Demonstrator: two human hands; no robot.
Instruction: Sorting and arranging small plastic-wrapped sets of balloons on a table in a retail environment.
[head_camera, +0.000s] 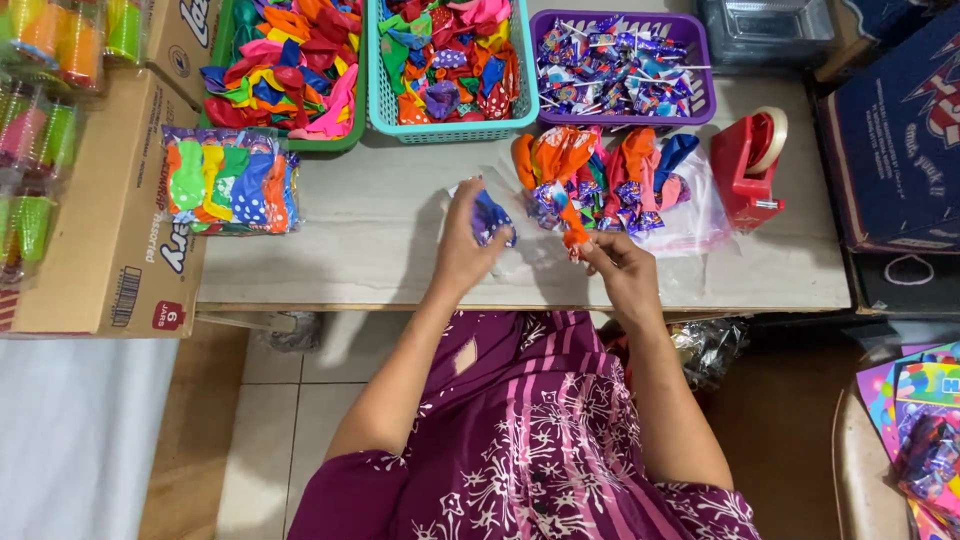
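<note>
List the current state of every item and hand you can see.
Left hand: fingers closed on a blue spotted balloon.
Right hand: fingers pinching an orange balloon.
Clear plastic bag: open, lying flat.
Purple plastic basket: full of lollipops.
Red tape dispenser: upright, loaded.

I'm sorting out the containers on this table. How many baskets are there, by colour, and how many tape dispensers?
Green basket: 1
Teal basket: 1
Purple basket: 1
Red tape dispenser: 1
Total: 4
</note>
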